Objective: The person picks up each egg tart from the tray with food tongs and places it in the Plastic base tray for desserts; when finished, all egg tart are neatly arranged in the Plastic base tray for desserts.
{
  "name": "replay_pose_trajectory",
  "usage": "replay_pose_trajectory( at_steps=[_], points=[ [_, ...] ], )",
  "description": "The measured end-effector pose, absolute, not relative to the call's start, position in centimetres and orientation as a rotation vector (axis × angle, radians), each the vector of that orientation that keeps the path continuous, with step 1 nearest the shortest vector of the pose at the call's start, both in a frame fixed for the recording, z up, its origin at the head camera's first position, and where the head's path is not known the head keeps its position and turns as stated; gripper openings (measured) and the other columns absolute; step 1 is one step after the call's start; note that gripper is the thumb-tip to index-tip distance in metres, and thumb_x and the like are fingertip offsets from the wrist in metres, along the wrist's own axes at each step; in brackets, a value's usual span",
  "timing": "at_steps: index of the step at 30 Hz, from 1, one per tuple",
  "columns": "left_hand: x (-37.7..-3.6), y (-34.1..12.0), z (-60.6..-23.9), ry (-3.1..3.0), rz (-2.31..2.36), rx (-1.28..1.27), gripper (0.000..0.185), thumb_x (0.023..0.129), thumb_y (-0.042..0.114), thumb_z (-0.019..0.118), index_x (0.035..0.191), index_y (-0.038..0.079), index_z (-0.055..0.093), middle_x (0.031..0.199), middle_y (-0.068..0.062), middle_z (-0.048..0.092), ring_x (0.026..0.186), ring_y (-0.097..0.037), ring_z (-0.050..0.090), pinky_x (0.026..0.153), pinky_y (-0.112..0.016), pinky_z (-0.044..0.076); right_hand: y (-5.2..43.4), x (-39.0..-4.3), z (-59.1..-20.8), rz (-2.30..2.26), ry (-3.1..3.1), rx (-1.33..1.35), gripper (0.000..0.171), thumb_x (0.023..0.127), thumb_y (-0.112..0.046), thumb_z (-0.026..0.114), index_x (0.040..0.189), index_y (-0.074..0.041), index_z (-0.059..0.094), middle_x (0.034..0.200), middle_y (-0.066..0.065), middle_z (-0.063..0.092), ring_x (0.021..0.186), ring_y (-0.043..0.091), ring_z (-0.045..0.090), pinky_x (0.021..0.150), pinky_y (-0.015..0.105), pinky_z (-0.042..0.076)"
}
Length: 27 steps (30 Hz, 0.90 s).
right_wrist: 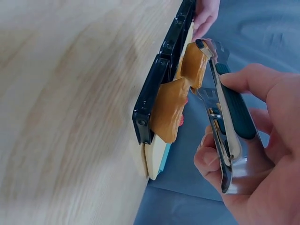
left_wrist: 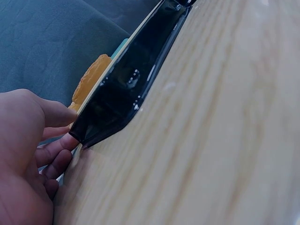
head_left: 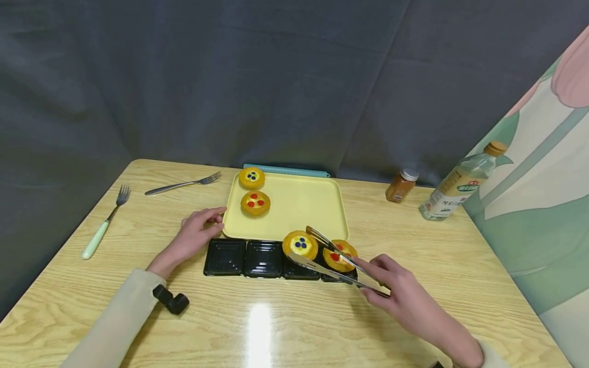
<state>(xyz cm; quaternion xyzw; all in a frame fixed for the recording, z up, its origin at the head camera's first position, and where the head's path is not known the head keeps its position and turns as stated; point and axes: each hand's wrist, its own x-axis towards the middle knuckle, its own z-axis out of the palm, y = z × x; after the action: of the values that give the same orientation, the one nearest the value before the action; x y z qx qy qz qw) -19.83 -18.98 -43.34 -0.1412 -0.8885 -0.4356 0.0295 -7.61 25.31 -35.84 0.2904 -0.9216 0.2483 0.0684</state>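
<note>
My right hand [head_left: 398, 289] grips metal tongs [right_wrist: 225, 112] with dark green grip panels. Their tips stand on either side of a blueberry-topped tart [head_left: 300, 244], which overlaps the black square containers [head_left: 264, 258] in the row. Right of it, a red-berry tart [head_left: 334, 260] lies on the end container, partly hidden by the tongs. My left hand [head_left: 198, 235] rests its fingertips at the left rim of a pale yellow tray [head_left: 303, 204], next to the leftmost black container [left_wrist: 117, 84]. On this tray lie another blueberry-topped tart [head_left: 251, 177] and another red-berry tart [head_left: 255, 203].
A metal fork [head_left: 184, 184] and a green-handled fork [head_left: 106, 223] lie on the left of the wooden table [head_left: 202, 327]. A teal strip [head_left: 287, 170] runs behind the tray. At the back right stand a spice jar [head_left: 401, 186] and a clear bottle [head_left: 462, 184].
</note>
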Motion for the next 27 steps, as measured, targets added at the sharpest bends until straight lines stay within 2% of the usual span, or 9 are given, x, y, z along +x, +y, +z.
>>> replay_pose_trajectory(
  at_steps=[27],
  points=[
    [-19.8, -19.0, -43.3, -2.736, -1.352, -0.434, 0.047, 0.101, 0.014, 0.062, 0.144, -0.003, 0.052, 0.112, -0.010, 0.062, 0.116, -0.035, 0.048, 0.095, -0.053, 0.020, 25.6, -6.4, -36.1, 0.702, -2.819, 0.832, 0.061, 0.086, -0.007, 0.079, 0.144, -0.015, 0.059, 0.101, -0.005, 0.052, 0.076, 0.007, 0.047, 0.060, 0.021, 0.042]
  ],
)
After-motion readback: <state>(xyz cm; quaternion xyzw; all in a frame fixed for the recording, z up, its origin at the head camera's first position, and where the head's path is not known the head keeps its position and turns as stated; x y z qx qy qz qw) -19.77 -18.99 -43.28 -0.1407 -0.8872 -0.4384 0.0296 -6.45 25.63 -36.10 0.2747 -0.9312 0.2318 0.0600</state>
